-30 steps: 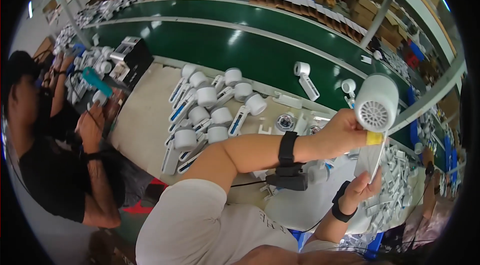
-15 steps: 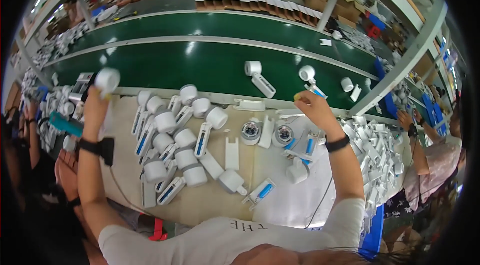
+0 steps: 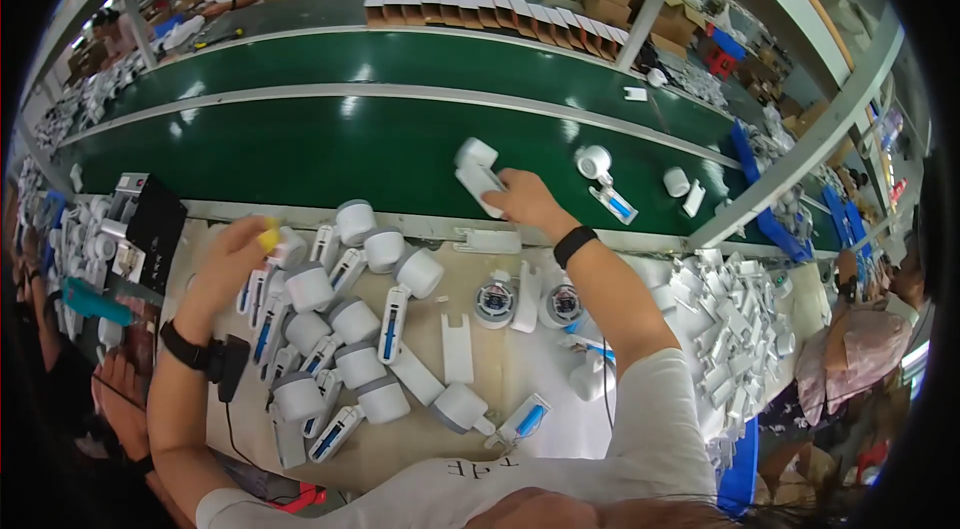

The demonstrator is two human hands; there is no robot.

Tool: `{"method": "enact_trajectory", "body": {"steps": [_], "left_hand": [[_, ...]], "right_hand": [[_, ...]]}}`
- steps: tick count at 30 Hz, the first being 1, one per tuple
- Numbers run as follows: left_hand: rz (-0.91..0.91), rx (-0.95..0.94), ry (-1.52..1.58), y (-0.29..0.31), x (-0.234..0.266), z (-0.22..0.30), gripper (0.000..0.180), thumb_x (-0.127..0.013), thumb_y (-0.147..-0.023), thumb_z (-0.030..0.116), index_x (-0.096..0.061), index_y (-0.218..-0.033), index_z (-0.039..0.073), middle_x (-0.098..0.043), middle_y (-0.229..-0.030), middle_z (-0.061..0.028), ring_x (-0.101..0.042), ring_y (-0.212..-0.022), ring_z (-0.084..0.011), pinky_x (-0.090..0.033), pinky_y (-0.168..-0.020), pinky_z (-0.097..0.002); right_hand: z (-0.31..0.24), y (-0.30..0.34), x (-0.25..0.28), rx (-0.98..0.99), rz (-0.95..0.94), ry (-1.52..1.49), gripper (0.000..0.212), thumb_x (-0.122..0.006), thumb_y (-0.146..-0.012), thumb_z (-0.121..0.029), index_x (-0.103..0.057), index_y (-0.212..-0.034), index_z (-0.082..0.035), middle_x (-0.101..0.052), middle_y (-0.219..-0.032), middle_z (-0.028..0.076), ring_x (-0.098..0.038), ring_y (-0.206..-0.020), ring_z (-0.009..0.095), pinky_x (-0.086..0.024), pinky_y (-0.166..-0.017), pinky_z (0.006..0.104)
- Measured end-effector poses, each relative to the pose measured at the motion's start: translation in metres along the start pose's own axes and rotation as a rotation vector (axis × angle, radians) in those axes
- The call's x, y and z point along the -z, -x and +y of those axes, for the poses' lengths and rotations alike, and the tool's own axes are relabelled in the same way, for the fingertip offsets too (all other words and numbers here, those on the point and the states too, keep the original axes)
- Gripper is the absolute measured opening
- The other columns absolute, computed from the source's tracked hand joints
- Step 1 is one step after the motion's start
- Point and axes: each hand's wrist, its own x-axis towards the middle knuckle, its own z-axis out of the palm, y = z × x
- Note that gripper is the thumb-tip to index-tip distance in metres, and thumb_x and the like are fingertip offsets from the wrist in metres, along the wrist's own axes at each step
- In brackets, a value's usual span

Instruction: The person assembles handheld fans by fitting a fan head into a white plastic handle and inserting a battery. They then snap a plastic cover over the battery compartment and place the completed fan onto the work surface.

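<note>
My left hand (image 3: 232,257), a yellow cover on one fingertip, is at the far left of a pile of white round-headed devices. Close by its fingers lies one white device head (image 3: 288,247); blur hides whether they still grip it. My right hand (image 3: 532,204) reaches over the green belt, its fingers closed on the handle of a white round-headed device (image 3: 474,187). Several similar devices (image 3: 357,320), with flat handles and blue cylinders inside, lie heaped on the bench. Two round heads with exposed circuit boards (image 3: 494,300) sit below my right forearm.
Another device (image 3: 594,164) and loose white parts (image 3: 677,181) lie on the belt (image 3: 330,154). White plastic pieces (image 3: 735,329) are heaped at right. A black box (image 3: 150,229) and a teal tool (image 3: 92,299) stand left. A metal post (image 3: 800,149) rises at right; people work nearby.
My left hand has come down and right from beyond the bench edge, bringing a white device to the pile. My right hand has moved left from one belt device onto another.
</note>
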Motion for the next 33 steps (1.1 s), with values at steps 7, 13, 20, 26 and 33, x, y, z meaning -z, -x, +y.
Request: {"method": "enact_trajectory", "body": {"steps": [7, 13, 20, 26, 33], "left_hand": [[-0.292, 0.195, 0.881, -0.054, -0.148, 0.052, 0.036, -0.049, -0.089, 0.027, -0.043, -0.115, 0.003, -0.055, -0.106, -0.0101, -0.057, -0.095, -0.0199, -0.048, -0.079, -0.0326], [-0.127, 0.133, 0.703, -0.051, -0.101, 0.048, 0.031, -0.053, -0.081, 0.008, -0.047, -0.110, 0.000, -0.058, -0.096, -0.0118, -0.063, -0.079, -0.0213, -0.052, -0.068, -0.0342], [0.653, 0.023, -0.754, -0.011, 0.098, -0.023, 0.032, -0.065, -0.072, 0.019, -0.056, -0.093, -0.003, -0.061, -0.079, -0.0151, -0.062, -0.072, -0.0237, -0.048, -0.063, -0.0343], [0.588, 0.256, -1.215, 0.033, 0.133, -0.097, 0.019, -0.051, -0.077, 0.017, -0.056, -0.086, 0.000, -0.061, -0.083, -0.0211, -0.060, -0.077, -0.0355, -0.047, -0.069, -0.0440], [0.250, -0.146, -1.537, 0.042, 0.175, -0.185, 0.026, -0.048, -0.076, 0.010, -0.056, -0.096, -0.004, -0.059, -0.090, -0.0216, -0.057, -0.085, -0.0384, -0.044, -0.078, -0.0443]], "right_hand": [[-0.068, 0.088, -0.049, 0.808, 0.359, 0.741, 0.024, -0.063, -0.066, -0.015, -0.047, -0.083, -0.006, -0.050, -0.075, 0.010, -0.056, -0.061, 0.025, -0.046, -0.047, 0.0350], [-0.059, 0.092, 0.009, 0.865, -0.037, 0.188, 0.037, -0.066, -0.074, -0.024, -0.057, -0.104, -0.004, -0.058, -0.103, 0.014, -0.056, -0.094, 0.031, -0.045, -0.080, 0.0370], [0.195, 0.010, 0.093, -0.029, 0.279, 0.664, 0.050, -0.054, -0.083, -0.028, -0.042, -0.122, -0.001, -0.044, -0.121, 0.025, -0.045, -0.109, 0.039, -0.037, -0.093, 0.0431], [0.197, 0.006, 0.084, -0.142, 0.257, 0.442, 0.044, -0.066, -0.071, -0.027, -0.055, -0.101, 0.004, -0.060, -0.090, 0.025, -0.057, -0.089, 0.038, -0.045, -0.075, 0.0428], [0.160, 0.003, 0.088, -0.194, -0.042, -0.276, 0.033, -0.063, -0.077, -0.039, -0.057, -0.075, -0.006, -0.051, -0.056, 0.000, -0.046, -0.047, 0.006, -0.034, -0.042, 0.0224]]}}
